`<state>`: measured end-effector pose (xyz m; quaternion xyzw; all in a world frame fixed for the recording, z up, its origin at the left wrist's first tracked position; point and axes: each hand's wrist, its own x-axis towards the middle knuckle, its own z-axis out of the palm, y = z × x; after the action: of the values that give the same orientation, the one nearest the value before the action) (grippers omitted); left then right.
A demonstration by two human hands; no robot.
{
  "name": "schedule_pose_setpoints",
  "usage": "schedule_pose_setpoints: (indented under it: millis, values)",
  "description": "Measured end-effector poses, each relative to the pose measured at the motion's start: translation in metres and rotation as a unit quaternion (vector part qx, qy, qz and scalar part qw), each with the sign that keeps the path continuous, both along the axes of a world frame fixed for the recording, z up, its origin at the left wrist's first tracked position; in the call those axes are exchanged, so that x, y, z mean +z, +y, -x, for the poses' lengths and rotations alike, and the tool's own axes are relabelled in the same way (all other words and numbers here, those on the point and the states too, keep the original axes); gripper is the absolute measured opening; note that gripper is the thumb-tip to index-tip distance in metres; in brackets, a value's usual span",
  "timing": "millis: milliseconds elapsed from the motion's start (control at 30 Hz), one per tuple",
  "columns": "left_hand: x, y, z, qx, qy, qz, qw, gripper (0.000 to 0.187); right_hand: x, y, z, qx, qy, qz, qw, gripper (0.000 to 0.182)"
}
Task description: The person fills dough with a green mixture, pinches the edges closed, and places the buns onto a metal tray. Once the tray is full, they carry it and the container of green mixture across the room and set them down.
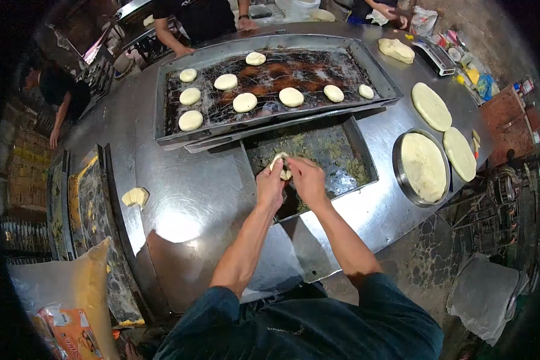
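Both hands meet over a shallow metal tray (366, 161) with greenish crumbs spread across its bottom. My left hand (271, 187) is closed around a small piece of dough (277, 161), pale and curled up at its edges. On the other side of the same piece, my right hand (308, 180) pinches with bent fingers at the dough's edge. Just beyond, a large dark baking tray (255, 133) carries several flattened dough rounds (244, 102) in loose rows. Part of the dough is hidden behind my fingers.
Right of me lie a round pan of dough (425, 168), flat dough sheets (432, 107) and a dough lump (396, 51) near a scale (433, 55). Left are cut dough pieces (135, 197) and upright trays (93, 204). A person (201, 21) stands across the table.
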<state>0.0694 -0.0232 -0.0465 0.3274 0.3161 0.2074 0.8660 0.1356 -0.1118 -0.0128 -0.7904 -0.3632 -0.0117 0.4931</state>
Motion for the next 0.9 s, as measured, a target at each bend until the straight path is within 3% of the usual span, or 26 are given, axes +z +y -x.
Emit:
schedule_pose_setpoints:
  millis: [67, 133, 167, 200, 267, 333, 367, 400, 433, 467, 500, 633, 667, 700, 733, 800, 833, 900]
  values:
    - [-0.006, 0.003, -0.005, 0.002, 0.009, -0.012, 1.000, 0.024, -0.002, -0.003, -0.004, 0.033, -0.020, 0.031, 0.999, 0.026]
    - [0.000, 0.002, -0.009, 0.002, 0.016, -0.039, 0.999, 0.023, 0.016, -0.002, 0.009, 0.013, 0.018, 0.144, 0.989, 0.040]
    - [0.000, 0.001, -0.013, 0.002, 0.039, -0.062, 0.997, 0.022, 0.014, 0.006, 0.019, -0.003, -0.120, 0.046, 0.992, 0.051]
    - [-0.001, -0.001, -0.016, 0.002, 0.061, -0.083, 0.995, 0.022, 0.014, 0.005, 0.028, -0.013, -0.152, 0.096, 0.984, 0.050]
    - [-0.002, 0.000, -0.016, -0.002, 0.043, -0.088, 0.995, 0.024, 0.033, 0.001, 0.015, 0.026, 0.152, 0.186, 0.970, 0.050]
    - [0.001, 0.007, -0.015, -0.038, -0.016, 0.031, 0.999, 0.025, 0.022, -0.003, -0.034, 0.025, 0.094, 0.174, 0.980, 0.049]
    - [-0.002, 0.009, -0.017, -0.061, -0.033, 0.031, 0.997, 0.025, -0.012, 0.000, -0.052, 0.015, -0.046, 0.151, 0.987, 0.040]
    - [-0.005, 0.009, -0.019, -0.065, -0.035, 0.028, 0.997, 0.025, -0.008, 0.001, -0.060, 0.011, -0.047, 0.148, 0.988, 0.040]
    - [-0.009, 0.007, -0.021, -0.075, -0.024, -0.013, 0.997, 0.024, -0.004, 0.003, -0.067, 0.042, 0.216, 0.143, 0.965, 0.032]
    - [-0.006, 0.007, -0.023, -0.083, -0.015, -0.055, 0.995, 0.024, -0.001, 0.006, -0.075, 0.074, 0.462, 0.128, 0.875, 0.025]
    - [-0.003, 0.008, -0.023, -0.099, -0.018, -0.058, 0.993, 0.025, -0.009, 0.006, -0.079, 0.049, 0.494, 0.067, 0.866, 0.015]
    - [-0.007, 0.011, -0.027, -0.078, -0.019, -0.052, 0.995, 0.025, -0.017, -0.007, -0.063, 0.061, 0.450, -0.033, 0.890, 0.014]
    - [-0.006, 0.012, -0.029, -0.077, -0.020, -0.052, 0.995, 0.025, -0.005, -0.013, -0.049, 0.074, 0.239, 0.002, 0.968, 0.015]
    - [-0.006, 0.010, -0.028, -0.077, -0.027, -0.046, 0.996, 0.024, 0.002, -0.017, -0.040, 0.081, 0.018, 0.038, 0.996, 0.016]
    - [-0.005, 0.009, -0.028, -0.077, -0.036, -0.040, 0.996, 0.024, 0.003, -0.018, -0.041, 0.079, 0.019, 0.039, 0.996, 0.016]
    - [0.004, 0.004, -0.026, -0.087, -0.035, -0.027, 0.995, 0.024, 0.009, -0.022, -0.045, 0.002, 0.170, 0.007, 0.985, 0.015]
    - [0.007, 0.003, -0.026, -0.092, -0.038, -0.019, 0.995, 0.024, 0.013, -0.021, -0.052, 0.018, 0.381, -0.031, 0.924, 0.016]
    - [0.005, 0.001, -0.025, -0.091, -0.040, -0.013, 0.995, 0.025, 0.010, -0.022, -0.057, 0.033, 0.431, -0.056, 0.900, 0.016]
